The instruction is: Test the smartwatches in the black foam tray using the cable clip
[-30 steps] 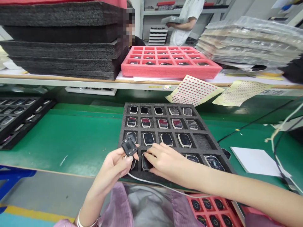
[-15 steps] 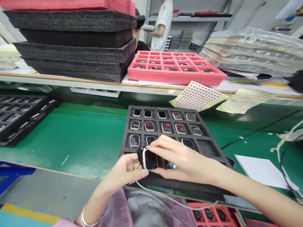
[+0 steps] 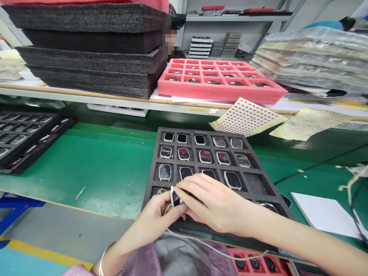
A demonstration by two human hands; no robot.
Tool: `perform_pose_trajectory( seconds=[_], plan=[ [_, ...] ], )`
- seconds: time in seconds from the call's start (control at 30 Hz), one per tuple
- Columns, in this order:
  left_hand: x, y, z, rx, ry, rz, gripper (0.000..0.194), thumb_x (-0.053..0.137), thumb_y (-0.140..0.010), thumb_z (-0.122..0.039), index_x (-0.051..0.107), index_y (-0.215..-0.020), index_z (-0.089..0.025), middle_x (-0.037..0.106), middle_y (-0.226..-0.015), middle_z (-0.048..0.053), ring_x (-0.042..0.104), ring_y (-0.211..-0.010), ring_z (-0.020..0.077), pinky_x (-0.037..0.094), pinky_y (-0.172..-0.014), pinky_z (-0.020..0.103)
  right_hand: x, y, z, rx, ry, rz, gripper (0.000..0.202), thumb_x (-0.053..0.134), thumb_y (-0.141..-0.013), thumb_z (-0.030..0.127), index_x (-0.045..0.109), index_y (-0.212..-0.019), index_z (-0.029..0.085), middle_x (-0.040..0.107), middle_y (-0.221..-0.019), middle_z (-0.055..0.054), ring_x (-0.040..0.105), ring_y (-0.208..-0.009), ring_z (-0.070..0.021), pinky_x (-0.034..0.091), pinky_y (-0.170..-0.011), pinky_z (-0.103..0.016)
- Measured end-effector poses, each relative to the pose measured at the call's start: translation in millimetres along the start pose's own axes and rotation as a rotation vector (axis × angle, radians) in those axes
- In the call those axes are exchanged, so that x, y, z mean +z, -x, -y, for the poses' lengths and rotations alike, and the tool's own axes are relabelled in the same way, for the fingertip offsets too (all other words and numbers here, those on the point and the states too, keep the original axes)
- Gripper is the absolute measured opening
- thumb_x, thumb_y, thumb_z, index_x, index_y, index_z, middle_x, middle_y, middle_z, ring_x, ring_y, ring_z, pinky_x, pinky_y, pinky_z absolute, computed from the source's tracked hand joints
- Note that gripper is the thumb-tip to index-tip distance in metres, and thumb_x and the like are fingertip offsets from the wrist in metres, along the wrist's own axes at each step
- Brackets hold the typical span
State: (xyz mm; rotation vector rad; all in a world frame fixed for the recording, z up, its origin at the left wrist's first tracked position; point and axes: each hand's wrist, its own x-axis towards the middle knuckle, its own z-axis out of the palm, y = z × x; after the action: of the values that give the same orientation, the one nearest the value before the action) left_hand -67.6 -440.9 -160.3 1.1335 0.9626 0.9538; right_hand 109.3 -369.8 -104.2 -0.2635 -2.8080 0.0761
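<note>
Clamping a white-rimmed watch (image 3: 173, 196) in the grip of the left hand (image 3: 153, 216), with thumb and fingers together, and touching its upper edge with fingertips of the right hand (image 3: 214, 203); cannot tell if pinching there too. Holding it near lower centre of the frame, over the near left part of the dark foam tray (image 3: 152, 174), right of the left hand and left of the right, touching both. Pointing long axis roughly up and down the frame, slightly tilted, facing rightward.
</note>
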Motion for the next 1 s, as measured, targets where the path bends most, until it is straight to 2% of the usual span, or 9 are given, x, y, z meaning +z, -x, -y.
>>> perform_pose_trajectory(
  seconds=[0.27,0.5,0.6,0.7,0.8,0.9,1.0],
  plan=[
    [-2.5,0.3,4.9,-0.046,0.094,-0.024,0.021,0.059,-0.088,-0.028,0.061,-0.075,-0.012,0.064,-0.064,0.003,0.057,-0.06,0.012,0.043,-0.059,0.021,6.1,-3.0,0.4,0.146,-0.246,0.013,0.03,0.064,-0.085,0.017,0.058,-0.113,0.008,0.062,-0.107,-0.014,0.057,-0.095,-0.0241,0.051,-0.084,-0.038],
    [-4.6,2.8,9.1,-0.065,0.165,0.011,0.026,0.063,-0.085,-0.034,0.061,-0.071,-0.012,0.063,-0.061,0.003,0.057,-0.056,0.0127,0.041,-0.056,0.022,11.6,0.7,0.2,0.151,-0.454,-0.064,0.03,0.062,-0.085,0.017,0.055,-0.114,0.011,0.064,-0.1,-0.01,0.057,-0.087,-0.0194,0.052,-0.077,-0.032],
    [-4.8,2.9,7.7,-0.079,0.17,0.009,0.026,0.063,-0.085,-0.035,0.062,-0.072,-0.012,0.064,-0.063,0.004,0.058,-0.058,0.0139,0.042,-0.057,0.023,12.4,0.9,1.0,0.171,-0.468,-0.074,0.03,0.06,-0.086,0.017,0.055,-0.114,0.011,0.063,-0.093,-0.009,0.056,-0.081,-0.0184,0.052,-0.072,-0.03],
    [-4.4,2.7,3.3,-0.097,0.162,0.006,0.026,0.065,-0.083,-0.035,0.063,-0.072,-0.012,0.062,-0.061,0.003,0.056,-0.057,0.0134,0.041,-0.056,0.023,12.5,2.1,1.6,0.177,-0.458,-0.052,0.03,0.062,-0.084,0.018,0.055,-0.112,0.011,0.063,-0.096,-0.01,0.057,-0.082,-0.0191,0.051,-0.074,-0.032],
    [-3.9,2.8,1.0,-0.08,0.136,-0.009,0.027,0.067,-0.082,-0.034,0.061,-0.068,-0.012,0.059,-0.058,0.001,0.05,-0.053,0.0107,0.037,-0.052,0.021,14.2,4.6,1.1,0.17,-0.419,-0.04,0.039,0.07,-0.084,0.029,0.054,-0.115,0.011,0.064,-0.101,-0.011,0.058,-0.086,-0.021,0.051,-0.077,-0.034],
    [-4.3,3.5,3.6,-0.085,0.113,0.002,0.03,0.064,-0.084,-0.036,0.06,-0.065,-0.012,0.06,-0.056,0.002,0.048,-0.051,0.0101,0.035,-0.051,0.021,19.0,6.5,0.7,0.182,-0.401,-0.069,0.051,0.074,-0.082,0.038,0.053,-0.118,0.008,0.063,-0.093,-0.011,0.058,-0.08,-0.0205,0.05,-0.073,-0.033],
    [-5.4,4.5,8.0,-0.089,0.103,0.009,0.031,0.062,-0.085,-0.036,0.06,-0.067,-0.012,0.062,-0.055,0.003,0.049,-0.05,0.0104,0.036,-0.051,0.021,25.1,6.3,2.1,0.211,-0.429,-0.122,0.047,0.075,-0.079,0.035,0.055,-0.112,0.009,0.062,-0.085,-0.007,0.056,-0.074,-0.0186,0.05,-0.07,-0.031]
  ],
)
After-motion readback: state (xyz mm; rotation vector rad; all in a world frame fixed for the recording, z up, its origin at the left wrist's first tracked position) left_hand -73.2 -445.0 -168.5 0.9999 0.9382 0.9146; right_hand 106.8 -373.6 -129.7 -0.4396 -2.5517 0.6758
